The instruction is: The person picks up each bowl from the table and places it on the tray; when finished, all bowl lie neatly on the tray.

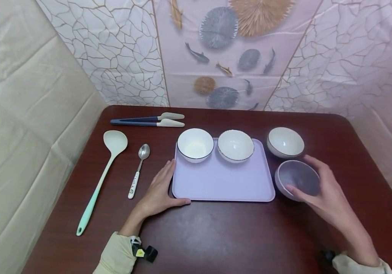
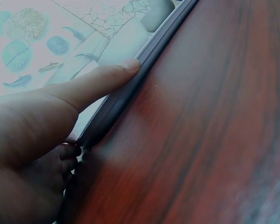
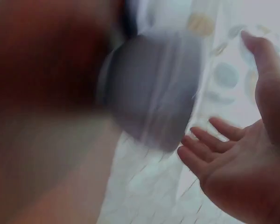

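Observation:
A lilac tray (image 1: 223, 186) lies flat, with a dark-rimmed white bowl (image 1: 196, 144) and a wavy-rimmed white bowl (image 1: 235, 145) side by side along its far edge. At the tray's near left corner is my left hand (image 1: 159, 194), thumb straight against the front edge and fingers along the left side. My right hand (image 1: 332, 198) is spread around a grey bowl (image 1: 293, 177) right of the tray; the thumb overlaps its near rim in the head view. In the right wrist view that bowl is blurred, and the fingers (image 3: 210, 144) look spread beside it.
Just behind the grey bowl stands another white bowl (image 1: 285, 141). Left of the tray lie a metal spoon (image 1: 137, 171) with a patterned handle and a pale green ladle (image 1: 101, 179). Blue-handled tongs (image 1: 148, 120) lie near the table's back edge, before a curtain-like patterned backdrop (image 1: 216, 57).

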Demonstrator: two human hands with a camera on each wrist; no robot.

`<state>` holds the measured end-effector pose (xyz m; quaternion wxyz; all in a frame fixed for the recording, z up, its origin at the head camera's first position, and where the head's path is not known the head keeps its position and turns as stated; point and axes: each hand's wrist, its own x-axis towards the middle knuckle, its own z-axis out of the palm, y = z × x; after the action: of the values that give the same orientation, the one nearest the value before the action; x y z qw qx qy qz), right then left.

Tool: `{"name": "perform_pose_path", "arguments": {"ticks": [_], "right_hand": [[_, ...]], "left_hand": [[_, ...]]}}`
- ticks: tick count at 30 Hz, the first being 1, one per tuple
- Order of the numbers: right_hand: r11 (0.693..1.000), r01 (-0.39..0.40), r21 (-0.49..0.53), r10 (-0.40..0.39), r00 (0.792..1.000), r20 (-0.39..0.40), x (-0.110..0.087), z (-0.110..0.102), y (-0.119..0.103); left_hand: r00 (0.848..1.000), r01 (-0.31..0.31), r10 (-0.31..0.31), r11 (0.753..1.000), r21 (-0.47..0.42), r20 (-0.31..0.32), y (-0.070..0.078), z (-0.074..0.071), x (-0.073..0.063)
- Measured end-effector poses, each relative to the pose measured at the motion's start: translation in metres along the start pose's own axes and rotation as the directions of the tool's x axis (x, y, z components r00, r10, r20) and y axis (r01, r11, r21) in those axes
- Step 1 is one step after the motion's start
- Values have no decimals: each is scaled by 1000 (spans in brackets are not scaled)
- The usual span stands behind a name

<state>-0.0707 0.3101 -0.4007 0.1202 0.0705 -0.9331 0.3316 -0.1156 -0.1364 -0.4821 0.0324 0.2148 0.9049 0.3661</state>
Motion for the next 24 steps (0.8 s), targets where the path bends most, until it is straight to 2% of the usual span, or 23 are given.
{"name": "perform_pose_path", "arguments": {"ticks": [5,10,19,24], "right_hand": [[998,-56,41,53,995,85,-8,-5,33],[996,-60,64,52,991,124,-13,2,48],[984,-116,139,107,992,70,-18,3,50],[970,-84,227,60,992,110,-26,-11,35]], "left_hand": [[1000,3,-3,1000,-4,-6,-3,-1,-1],[1000,11,-11,1000,-7,0,-4,2,-4],[1000,13,-13,1000,-16,0,0,1,-4],[1000,-1,1,1000,2,7,0,-3,-1]]}}
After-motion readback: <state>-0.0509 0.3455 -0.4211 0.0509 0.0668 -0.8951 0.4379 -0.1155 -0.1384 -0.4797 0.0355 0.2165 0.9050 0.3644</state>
